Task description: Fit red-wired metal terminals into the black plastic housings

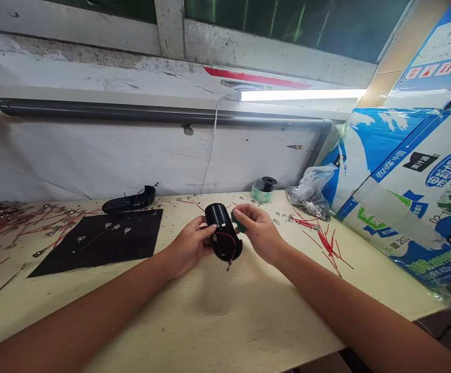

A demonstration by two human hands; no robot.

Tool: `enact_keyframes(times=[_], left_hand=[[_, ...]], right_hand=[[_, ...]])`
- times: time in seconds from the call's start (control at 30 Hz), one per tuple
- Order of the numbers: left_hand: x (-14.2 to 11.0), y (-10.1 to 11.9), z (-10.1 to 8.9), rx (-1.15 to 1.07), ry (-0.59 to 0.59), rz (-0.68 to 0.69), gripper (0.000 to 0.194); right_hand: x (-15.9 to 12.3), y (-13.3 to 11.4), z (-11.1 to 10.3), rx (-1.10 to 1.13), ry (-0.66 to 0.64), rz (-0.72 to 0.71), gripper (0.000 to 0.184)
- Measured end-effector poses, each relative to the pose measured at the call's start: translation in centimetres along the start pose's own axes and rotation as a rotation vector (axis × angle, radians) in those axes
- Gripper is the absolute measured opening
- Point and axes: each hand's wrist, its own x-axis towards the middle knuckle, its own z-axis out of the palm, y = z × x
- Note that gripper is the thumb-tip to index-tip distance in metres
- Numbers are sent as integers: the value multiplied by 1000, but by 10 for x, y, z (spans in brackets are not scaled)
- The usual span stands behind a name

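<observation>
Pale workbench (pixel 210 316), both hands together at its middle.
A clear plastic bag (pixel 311 189) at far right holds metal bits (pixel 311 208); the left hand (pixel 186 248) grips a black cylinder (pixel 220 233) trailing red wire (pixel 230 241), while the right hand (pixel 258 233) pinches a green piece (pixel 238 223) beside it.

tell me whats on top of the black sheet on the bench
Small metal tabs and a thin wire lie on the black sheet. Whatever lies beneath the sheet is covered and cannot be seen.

hands (pixel 188 247): 2 | black housings (pixel 129 200): 2 | tape rolls (pixel 263 191): 1 | black mats (pixel 104 243): 1
</observation>
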Motion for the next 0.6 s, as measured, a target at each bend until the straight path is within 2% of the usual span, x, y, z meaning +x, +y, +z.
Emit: enact_keyframes(times=[0.13,0.23,0.3,0.43,0.6], left_hand=[[0,1,0,-10,36,-4,20],[-1,1,1,-10,72,23,20],[-1,1,3,-9,112,41,21],[-2,0,5,-13,188,86,21],[0,-3,5,-23,209,132,23]], right_hand=[[4,0,-4,39,42,-11,33],[4,-1,-7,-33,43,-50,22],[3,-4,-9,-186,12,-74,11],[-3,-13,-10,-575,-54,-176,21],[-9,-17,-6,-897,-80,-229,15]])
